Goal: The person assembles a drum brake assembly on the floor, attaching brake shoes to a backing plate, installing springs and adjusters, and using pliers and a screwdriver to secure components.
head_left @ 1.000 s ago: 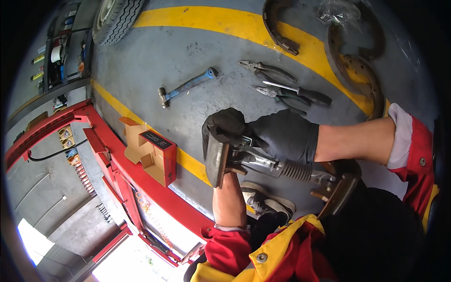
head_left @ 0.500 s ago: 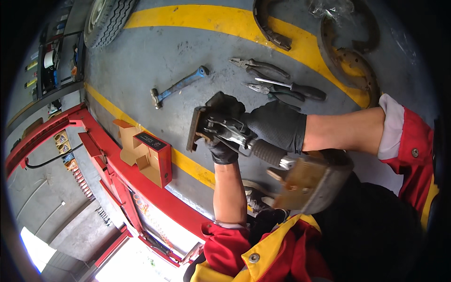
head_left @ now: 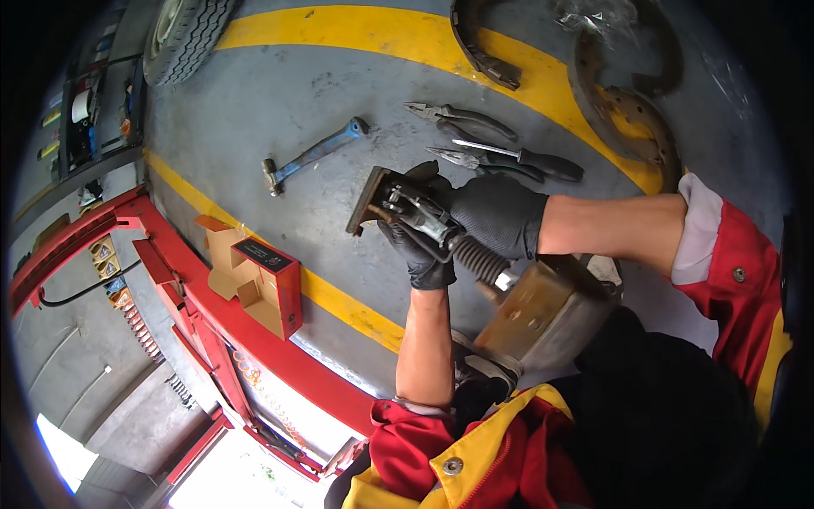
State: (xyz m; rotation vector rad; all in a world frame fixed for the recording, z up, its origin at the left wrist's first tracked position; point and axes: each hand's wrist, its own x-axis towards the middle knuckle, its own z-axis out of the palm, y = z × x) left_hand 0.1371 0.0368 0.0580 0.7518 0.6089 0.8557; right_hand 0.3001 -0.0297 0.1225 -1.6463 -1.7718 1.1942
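Both my hands wear black gloves and hold a brake shoe assembly (head_left: 543, 314) in front of me. Its worn, brownish shoe, blurred, lies close to my body. A dark coil spring (head_left: 481, 259) and metal linkage (head_left: 415, 212) run toward its far end, a rusty flat plate (head_left: 366, 202). My left hand (head_left: 424, 259) is closed around the underside of the linkage, its fingers partly hidden by the metal. My right hand (head_left: 500, 212) grips from the far right side, beside the spring, with fingers curled near the plate.
On the grey floor lie a blue-handled hammer (head_left: 315, 155), pliers (head_left: 475, 119), a second pair of pliers (head_left: 487, 163) and a screwdriver (head_left: 547, 163). Curved brake shoes (head_left: 593, 93) rest at far right. An open red box (head_left: 288, 297) stands left, beside a red metal frame (head_left: 182, 297). A tyre (head_left: 182, 42) is farther off.
The brake shoe assembly has turned slightly, its far plate rising in the picture. My left hand has shifted up and to the right with it. Both hands keep their hold.
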